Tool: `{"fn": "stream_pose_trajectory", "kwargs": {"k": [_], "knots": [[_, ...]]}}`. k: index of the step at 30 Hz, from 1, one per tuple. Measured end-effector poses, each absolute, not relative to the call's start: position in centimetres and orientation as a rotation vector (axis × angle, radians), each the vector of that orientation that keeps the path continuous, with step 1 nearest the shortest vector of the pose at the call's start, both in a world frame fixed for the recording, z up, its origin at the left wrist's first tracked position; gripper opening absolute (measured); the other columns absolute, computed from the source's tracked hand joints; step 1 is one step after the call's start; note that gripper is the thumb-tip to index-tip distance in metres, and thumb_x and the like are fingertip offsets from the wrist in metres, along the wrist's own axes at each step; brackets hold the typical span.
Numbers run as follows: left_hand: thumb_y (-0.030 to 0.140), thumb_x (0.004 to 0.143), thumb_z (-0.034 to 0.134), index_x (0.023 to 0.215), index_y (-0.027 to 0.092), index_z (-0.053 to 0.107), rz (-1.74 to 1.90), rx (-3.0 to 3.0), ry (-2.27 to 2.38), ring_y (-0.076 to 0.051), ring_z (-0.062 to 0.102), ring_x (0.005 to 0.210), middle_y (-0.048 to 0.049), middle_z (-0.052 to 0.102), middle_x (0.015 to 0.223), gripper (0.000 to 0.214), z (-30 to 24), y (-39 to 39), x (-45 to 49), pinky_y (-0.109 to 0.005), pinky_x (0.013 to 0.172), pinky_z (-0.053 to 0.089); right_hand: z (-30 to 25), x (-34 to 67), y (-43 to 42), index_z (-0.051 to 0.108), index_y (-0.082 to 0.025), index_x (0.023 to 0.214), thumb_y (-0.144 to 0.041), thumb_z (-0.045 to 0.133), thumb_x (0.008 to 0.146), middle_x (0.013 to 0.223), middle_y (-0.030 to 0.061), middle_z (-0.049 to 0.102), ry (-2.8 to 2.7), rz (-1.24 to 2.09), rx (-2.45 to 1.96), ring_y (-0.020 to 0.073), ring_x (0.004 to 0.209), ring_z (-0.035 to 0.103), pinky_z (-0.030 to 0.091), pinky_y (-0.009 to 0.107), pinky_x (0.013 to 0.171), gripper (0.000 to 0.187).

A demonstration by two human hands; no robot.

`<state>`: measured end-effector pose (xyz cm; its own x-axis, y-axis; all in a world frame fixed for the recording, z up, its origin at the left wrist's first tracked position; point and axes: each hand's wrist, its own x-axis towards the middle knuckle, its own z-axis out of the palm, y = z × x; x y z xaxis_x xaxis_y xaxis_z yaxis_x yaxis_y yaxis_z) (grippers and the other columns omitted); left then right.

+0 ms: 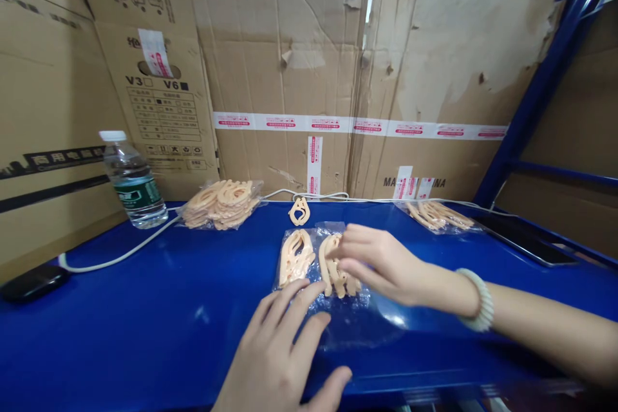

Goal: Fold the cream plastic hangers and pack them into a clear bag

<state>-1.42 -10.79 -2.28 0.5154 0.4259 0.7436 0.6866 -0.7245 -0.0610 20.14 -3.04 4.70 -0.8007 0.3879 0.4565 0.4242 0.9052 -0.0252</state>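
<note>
Two groups of peach plastic looped pieces, shaped like folded hangers, lie side by side on clear plastic bags in front of me. My left hand (284, 341) is open, fingers spread, with its fingertips at the near end of the left group (295, 257) and the bag. Over the right group (333, 270), my right hand (386, 264) has its fingers curled in and its thumb close to them. What they grip, if anything, is hidden. Part of the clear bag (357, 328) stretches toward me. Just beyond the bags lies a single peach piece (299, 212).
A bagged stack of peach pieces (222, 203) and a water bottle (132, 180) stand at the back left. Another bagged bundle (437, 215) and a dark phone (524, 238) lie right. A white cable (120, 257) runs to a black device (33, 283). Cardboard (284, 77) walls the blue table (145, 341).
</note>
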Motion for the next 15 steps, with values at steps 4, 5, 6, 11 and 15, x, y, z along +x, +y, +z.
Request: {"fn": "stream_pose_trajectory", "kwargs": {"k": [4,5,6,11,15], "knots": [[0.017,0.085,0.058,0.094,0.019,0.062,-1.202,-2.486,-0.971,-0.026,0.056,0.105,-0.0100,0.062,0.114,0.011,-1.1,-10.5,-2.4,-0.038,0.081,0.052,5.6,19.1,4.5,0.059,-0.013,0.115,-0.019,0.047,0.095,0.097,0.0104,0.063,-2.658,-0.283,-0.687,0.0215,0.092,0.055,0.047,0.035,0.080,0.024],[0.013,0.085,0.057,0.096,0.019,0.062,-1.243,-2.479,-0.962,-0.025,0.056,0.104,-0.0097,0.062,0.112,0.013,-0.9,-10.4,-2.5,-0.037,0.082,0.051,5.4,18.6,6.9,0.056,-0.013,0.121,-0.011,0.049,0.091,0.106,0.0123,0.062,-2.711,-0.331,-0.717,0.0233,0.101,0.054,0.046,0.036,0.085,0.031],[0.011,0.086,0.057,0.098,0.019,0.061,-1.278,-2.470,-0.954,-0.024,0.056,0.103,-0.0094,0.061,0.110,0.015,-0.6,-10.3,-2.7,-0.037,0.083,0.051,5.1,18.1,9.2,0.054,-0.013,0.125,-0.004,0.049,0.087,0.114,0.0139,0.061,-2.774,-0.352,-0.719,0.0242,0.109,0.052,0.045,0.037,0.090,0.039],[0.008,0.088,0.053,0.106,0.018,0.057,-1.281,-2.454,-1.033,-0.023,0.056,0.104,-0.0093,0.060,0.110,0.021,-0.4,-9.6,-3.3,-0.037,0.086,0.050,2.8,15.0,16.9,0.050,-0.013,0.129,0.008,0.050,0.074,0.133,0.0140,0.052,-2.970,-0.301,-0.640,0.0222,0.125,0.046,0.040,0.033,0.100,0.060],[0.009,0.089,0.049,0.099,0.018,0.054,-1.238,-2.536,-1.101,-0.022,0.057,0.101,-0.0093,0.060,0.107,0.015,-0.9,-9.2,-3.7,-0.037,0.082,0.052,2.0,14.4,17.9,0.056,-0.011,0.119,0.003,0.054,0.075,0.117,0.0149,0.061,-2.989,-0.301,-0.692,0.0240,0.109,0.057,0.045,0.034,0.091,0.046]]}}
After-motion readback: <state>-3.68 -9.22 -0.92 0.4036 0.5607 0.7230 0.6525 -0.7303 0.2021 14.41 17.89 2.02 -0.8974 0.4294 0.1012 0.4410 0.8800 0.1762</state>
